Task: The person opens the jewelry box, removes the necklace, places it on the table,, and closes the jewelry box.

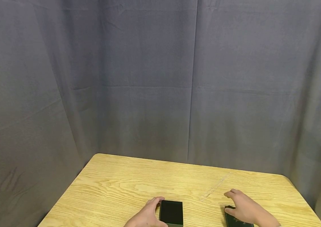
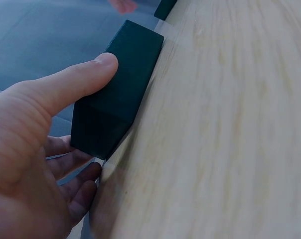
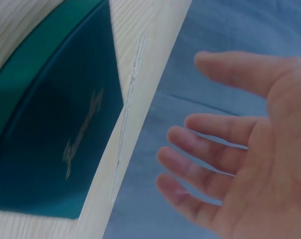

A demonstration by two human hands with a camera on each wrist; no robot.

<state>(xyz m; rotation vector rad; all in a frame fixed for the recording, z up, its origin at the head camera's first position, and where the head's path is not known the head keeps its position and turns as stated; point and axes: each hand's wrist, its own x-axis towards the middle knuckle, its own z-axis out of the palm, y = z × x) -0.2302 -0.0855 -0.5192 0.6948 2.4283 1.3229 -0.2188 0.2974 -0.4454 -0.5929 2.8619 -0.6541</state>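
A small dark green box (image 1: 171, 212) sits on the table, its upper side black inside a thin green edge. My left hand (image 1: 147, 214) grips it from the left, the thumb on the near side (image 2: 93, 122) and the fingers toward the far side. Further right lies a flat dark green piece, like a box lid (image 1: 230, 218), with gold-coloured marking (image 3: 83, 132) on its face. Over that piece hovers my right hand (image 1: 244, 206), fingers spread and relaxed, holding nothing. In the right wrist view a gap separates the hand from the lid-like piece.
A thin, clear or silvery strip (image 1: 214, 188) lies slanted on the wooden table (image 1: 120, 179), beyond and between the hands. Grey curtains (image 1: 149, 78) hang behind the table and along its left and right sides.
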